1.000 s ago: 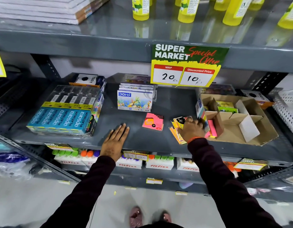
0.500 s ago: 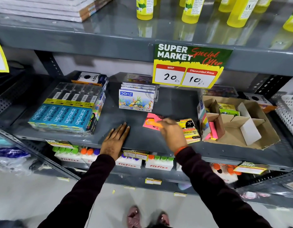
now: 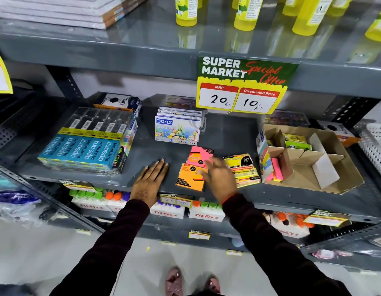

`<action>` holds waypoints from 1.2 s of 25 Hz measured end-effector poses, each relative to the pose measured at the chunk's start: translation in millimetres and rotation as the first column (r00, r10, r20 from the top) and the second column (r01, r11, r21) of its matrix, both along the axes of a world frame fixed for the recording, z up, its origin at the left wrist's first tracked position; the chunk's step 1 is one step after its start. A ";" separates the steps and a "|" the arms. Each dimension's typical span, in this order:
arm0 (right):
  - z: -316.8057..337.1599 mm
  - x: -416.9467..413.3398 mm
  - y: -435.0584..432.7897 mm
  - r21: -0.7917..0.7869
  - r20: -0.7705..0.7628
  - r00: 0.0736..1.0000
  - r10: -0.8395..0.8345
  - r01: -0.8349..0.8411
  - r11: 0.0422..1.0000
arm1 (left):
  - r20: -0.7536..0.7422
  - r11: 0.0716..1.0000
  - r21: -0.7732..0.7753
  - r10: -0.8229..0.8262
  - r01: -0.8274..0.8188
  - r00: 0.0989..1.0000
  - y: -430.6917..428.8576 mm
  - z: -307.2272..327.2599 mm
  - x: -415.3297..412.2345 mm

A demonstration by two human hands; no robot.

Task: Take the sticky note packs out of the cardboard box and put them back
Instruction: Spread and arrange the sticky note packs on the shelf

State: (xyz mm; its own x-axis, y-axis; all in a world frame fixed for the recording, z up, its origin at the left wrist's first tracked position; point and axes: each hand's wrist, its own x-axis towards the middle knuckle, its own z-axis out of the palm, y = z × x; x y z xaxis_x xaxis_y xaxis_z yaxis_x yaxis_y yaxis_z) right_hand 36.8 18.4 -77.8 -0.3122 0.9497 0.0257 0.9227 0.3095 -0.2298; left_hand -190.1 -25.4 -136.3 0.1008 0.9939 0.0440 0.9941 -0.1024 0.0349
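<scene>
Grey metal shelving fills the view, and the middle shelf (image 3: 228, 133) carries the stationery. Toward its right end sits an open cardboard box (image 3: 335, 178) with cardboard dividers; a pink sticky note pack (image 3: 278, 168) stands on edge in its front-left compartment, yellow and green packs (image 3: 296, 142) lie in a rear compartment, and the other compartments look bare. Near the shelf's front edge, left of the box, three lots of notes lie out: a pink pack (image 3: 199, 155), an orange pack (image 3: 189, 177) just in front of it and overlapping its edge, and a yellow stack (image 3: 244, 169) between these and the box. The right hand (image 3: 220, 178) hovers blurred over the orange pack and the yellow stack, fingers spread and gripping nothing. The left hand (image 3: 151, 181) lies flat on the shelf at the front edge, fingers pressed together. Further left sits a wrapped bundle of blue Apsara boxes (image 3: 82, 152), and a Doms box (image 3: 177, 130) stands toward the back.
</scene>
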 end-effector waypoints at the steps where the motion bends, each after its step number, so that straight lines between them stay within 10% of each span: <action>1: 6.3 13.8 8.4 0.017 0.019 0.990 -0.137 0.137 0.990 | -0.002 1.000 0.001 -0.004 0.004 1.000 -0.1 -0.2 0.2; 4: 21.0 51.1 26.7 -0.094 0.151 0.898 -0.414 0.430 0.898 | -0.010 1.000 0.009 -0.010 0.010 1.000 -0.6 0.0 -0.2; 10: 33.1 59.1 36.7 -0.120 0.100 0.876 -0.472 0.481 0.868 | 0.002 0.999 0.036 -0.029 0.028 1.000 0.2 -1.9 -0.1; 18: 59.7 47.6 72.7 -0.053 -0.212 0.919 -0.331 0.327 0.943 | -0.003 1.000 0.015 0.003 -0.003 1.000 1.6 -1.9 -0.5; 21: 54.2 39.0 83.6 0.073 -0.050 0.952 -0.301 0.304 0.950 | -0.025 1.000 0.014 -0.005 0.006 1.000 2.0 -4.4 -1.7; 30: 31.0 58.0 85.6 -0.205 -0.010 0.962 -0.272 0.264 0.942 | -0.048 1.000 -0.016 -0.013 0.012 0.999 2.3 -3.1 -2.6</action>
State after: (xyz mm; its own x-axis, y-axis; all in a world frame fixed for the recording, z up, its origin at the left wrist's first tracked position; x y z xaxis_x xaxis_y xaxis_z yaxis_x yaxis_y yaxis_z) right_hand 94.8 104.1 -46.7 -0.0476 0.9849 -0.1665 0.9546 -0.0042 -0.2978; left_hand -192.7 -23.0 -139.5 0.1147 0.9931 0.0227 0.9934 -0.1145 -0.0111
